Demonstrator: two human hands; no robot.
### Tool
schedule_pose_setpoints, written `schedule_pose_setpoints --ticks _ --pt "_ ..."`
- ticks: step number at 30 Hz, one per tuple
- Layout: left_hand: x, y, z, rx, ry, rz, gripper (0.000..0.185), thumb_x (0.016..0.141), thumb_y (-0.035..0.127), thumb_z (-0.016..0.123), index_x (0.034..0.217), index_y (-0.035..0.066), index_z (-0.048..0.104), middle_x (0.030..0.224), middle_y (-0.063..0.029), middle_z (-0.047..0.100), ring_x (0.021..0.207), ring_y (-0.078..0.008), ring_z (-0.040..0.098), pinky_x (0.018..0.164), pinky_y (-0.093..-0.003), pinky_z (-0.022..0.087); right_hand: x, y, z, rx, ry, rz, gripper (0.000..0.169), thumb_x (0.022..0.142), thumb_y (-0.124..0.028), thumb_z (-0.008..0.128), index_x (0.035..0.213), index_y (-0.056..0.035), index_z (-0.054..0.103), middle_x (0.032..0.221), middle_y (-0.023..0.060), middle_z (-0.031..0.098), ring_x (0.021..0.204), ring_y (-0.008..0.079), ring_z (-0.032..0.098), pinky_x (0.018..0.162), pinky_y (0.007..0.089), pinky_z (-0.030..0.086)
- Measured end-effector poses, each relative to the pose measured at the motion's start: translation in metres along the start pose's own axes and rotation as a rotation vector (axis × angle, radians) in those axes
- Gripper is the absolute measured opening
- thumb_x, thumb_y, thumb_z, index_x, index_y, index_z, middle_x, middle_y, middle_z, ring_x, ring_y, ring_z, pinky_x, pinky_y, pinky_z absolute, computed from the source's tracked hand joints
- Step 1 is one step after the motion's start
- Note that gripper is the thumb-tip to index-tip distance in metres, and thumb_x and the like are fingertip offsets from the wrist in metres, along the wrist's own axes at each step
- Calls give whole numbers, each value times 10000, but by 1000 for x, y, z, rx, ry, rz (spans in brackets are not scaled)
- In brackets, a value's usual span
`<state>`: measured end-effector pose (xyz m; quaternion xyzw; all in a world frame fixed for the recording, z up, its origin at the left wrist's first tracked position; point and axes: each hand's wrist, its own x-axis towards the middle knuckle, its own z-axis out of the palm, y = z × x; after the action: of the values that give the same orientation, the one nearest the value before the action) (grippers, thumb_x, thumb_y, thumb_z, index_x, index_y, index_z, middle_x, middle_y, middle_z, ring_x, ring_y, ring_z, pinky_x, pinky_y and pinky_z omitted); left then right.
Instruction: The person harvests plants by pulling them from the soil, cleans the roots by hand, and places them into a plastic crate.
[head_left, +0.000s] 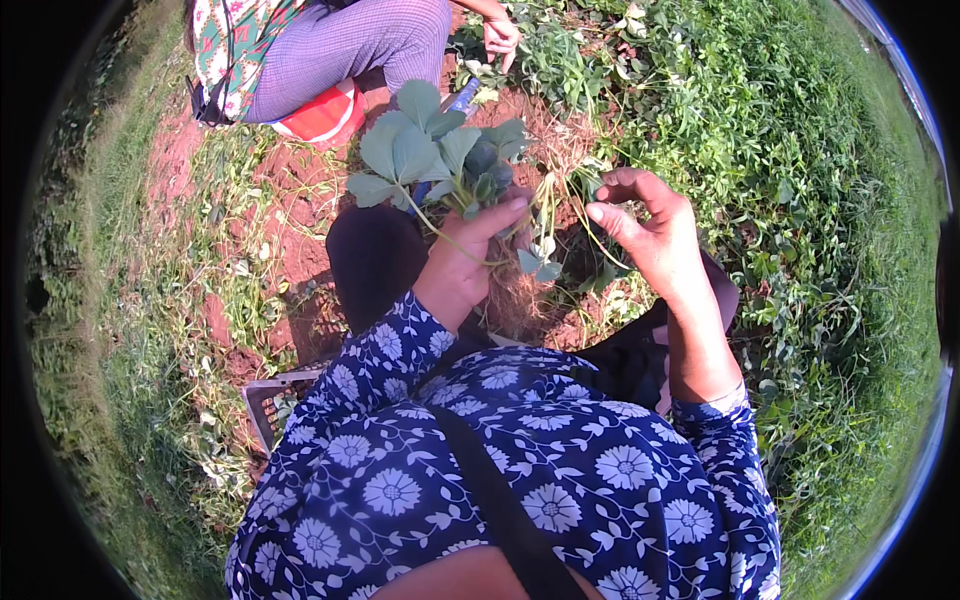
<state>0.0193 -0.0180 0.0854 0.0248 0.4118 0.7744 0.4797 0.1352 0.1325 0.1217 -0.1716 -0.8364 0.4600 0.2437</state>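
My left hand (469, 251) is closed around strawberry plants, with broad green leaves (409, 154) fanning out above the thumb. Thin brown roots (517, 292) hang below that hand. Pale stems (551, 199) run between my two hands. To the right, my right hand (652, 225) is raised with thumb and forefinger curved and apart, right beside a thin stem (596, 236). I see nothing pinched between those fingertips; the other fingers are mostly hidden. Beyond the stems shows a tangle of light brown roots (566, 142).
Another person (345, 45) sits ahead on a red and white seat (319, 116), that person's hand (501, 41) over the plants. A blue object (463, 97) lies near them. A dark plastic crate (262, 409) stands at my left. Dense greenery (750, 150) covers the right side.
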Motion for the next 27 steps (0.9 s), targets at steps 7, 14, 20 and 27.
schedule_pose_setpoints --ticks 7,14,20,27 --pt "0 24 -15 60 136 121 202 763 90 540 949 10 534 800 -64 566 625 -121 527 504 -213 425 2 23 11 321 -94 297 84 753 -30 493 707 11 549 598 21 535 478 82 457 492 203 380" --pt "8 36 -16 294 19 381 269 698 10 568 964 -10 532 866 -96 583 657 -133 532 518 -247 426 3 23 10 917 -236 710 108 742 -43 508 809 37 537 676 67 538 486 72 427 431 229 435" --pt "12 25 -1 455 -232 87 268 685 79 643 928 -4 568 828 -49 590 707 -99 541 564 -224 441 8 16 13 793 -419 629 107 723 -46 536 795 32 543 627 47 516 458 74 427 408 206 400" --pt "22 10 -10 410 -124 12 337 656 37 645 970 -3 532 849 -29 568 727 -93 518 620 -223 413 18 22 13 636 -481 566 120 754 -32 498 838 34 553 684 83 570 549 105 510 486 223 438"
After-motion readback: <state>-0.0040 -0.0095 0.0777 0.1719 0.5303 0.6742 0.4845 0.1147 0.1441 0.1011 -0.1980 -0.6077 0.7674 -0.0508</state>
